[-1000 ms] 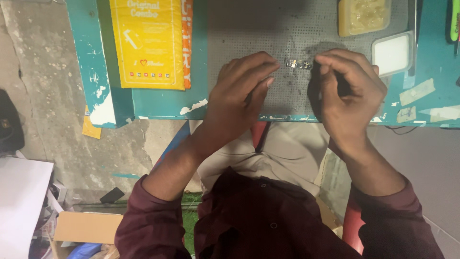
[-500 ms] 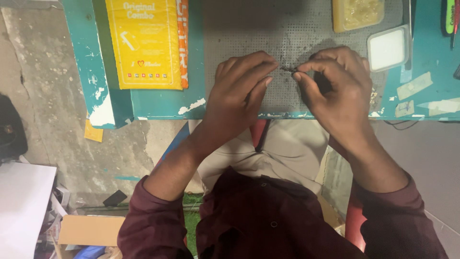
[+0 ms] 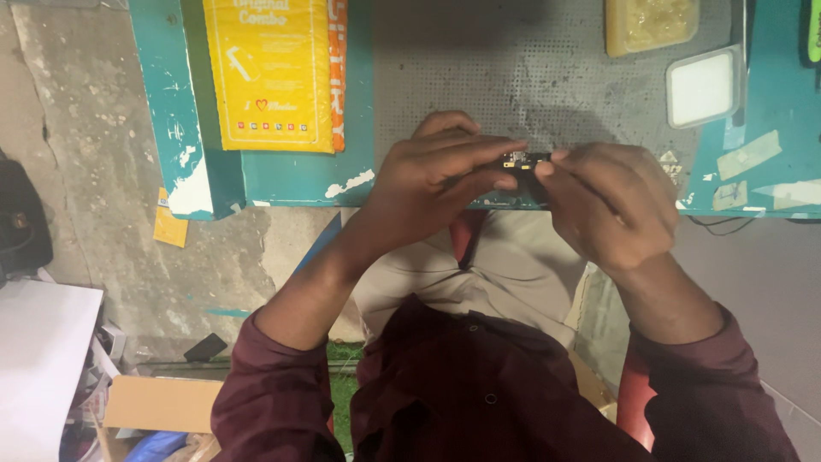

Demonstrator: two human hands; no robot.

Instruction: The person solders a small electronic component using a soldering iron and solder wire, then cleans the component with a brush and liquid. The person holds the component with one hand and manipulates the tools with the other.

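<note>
Left hand (image 3: 432, 171): fingers extended rightward, tips pinched on the left end of a small dark circuit board (image 3: 523, 160). Wrist raised above the desk edge.

Right hand (image 3: 611, 201): fingers curled, thumb and forefinger closed on the right end of the same circuit board. The palm hides whatever else it may hold; this cannot be told.

Small dark circuit board: narrow, with pale contacts on its upper face, held between both hands just above the near edge of the desk, over the grey mat. Detail too small to read further.

Grey perforated mat (image 3: 513, 68): covers the middle of the desk, scuffed, under and beyond the hands.

Desk (image 3: 291, 175): teal surface, paint chipped along the near edge, strips of tape at its right part.

Yellow padded envelope (image 3: 272, 73): flat on the desk, left of the mat, orange band on its right side.

Yellow tray (image 3: 652, 23): far edge of the mat, right of centre, partly cut off by the frame.

White square lidded box (image 3: 703, 87): right rim of the mat, near the yellow tray, well apart from the hands.

Cardboard box (image 3: 158, 402): on the floor, lower left.
</note>
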